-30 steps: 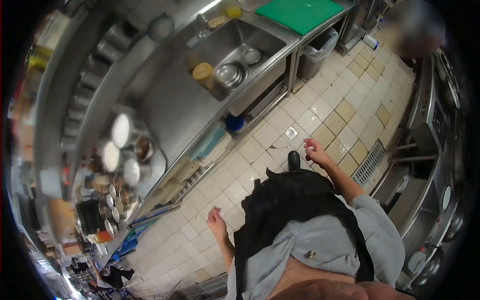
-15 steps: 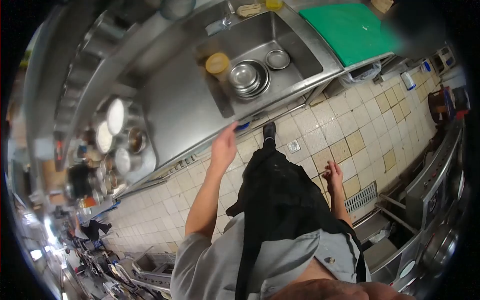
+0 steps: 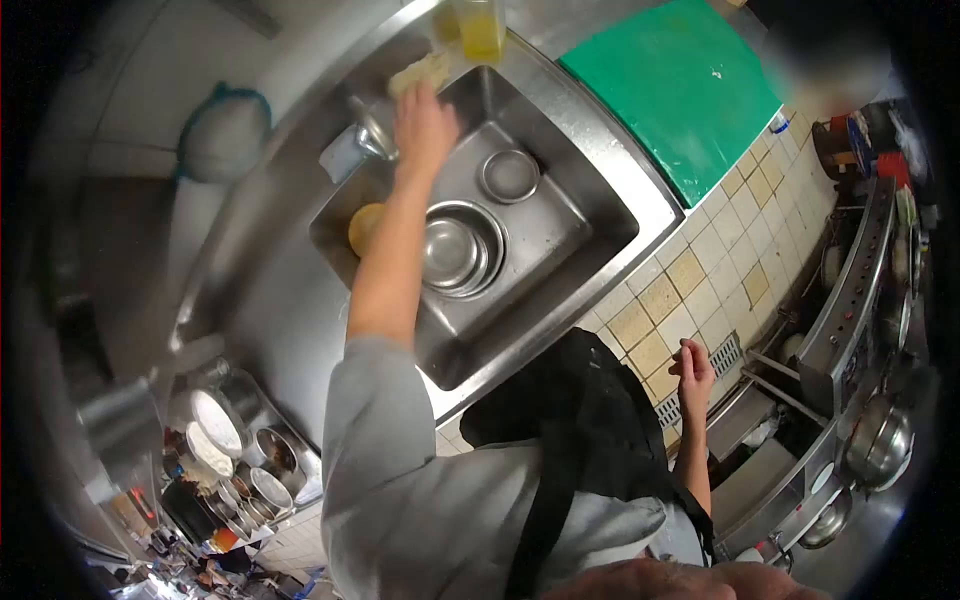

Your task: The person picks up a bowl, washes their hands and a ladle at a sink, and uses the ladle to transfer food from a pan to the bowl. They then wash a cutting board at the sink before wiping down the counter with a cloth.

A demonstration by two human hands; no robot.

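Observation:
My left hand (image 3: 425, 128) reaches over the back of the steel sink (image 3: 590, 245), its fingertips at a crumpled beige cloth (image 3: 425, 72) beside the faucet (image 3: 372, 135). Its fingers are blurred, and their grip cannot be made out. My right hand (image 3: 694, 375) hangs at my right side above the floor, holding nothing, with its fingers partly curled and apart. Stacked steel bowls (image 3: 452, 252) and a single small bowl (image 3: 510, 176) sit in the sink. A yellow round item (image 3: 366, 228) is partly hidden behind my left forearm.
A container with yellow liquid (image 3: 480, 35) stands at the sink's back edge. The green cutting board (image 3: 680, 95) lies to the right. Pots and containers (image 3: 225, 440) crowd the lower left. Stove equipment (image 3: 840, 330) lines the far right.
My left hand has moved from the counter's front edge across the sink to the cloth. The view has shifted closer over the sink. My right hand remains low at my side.

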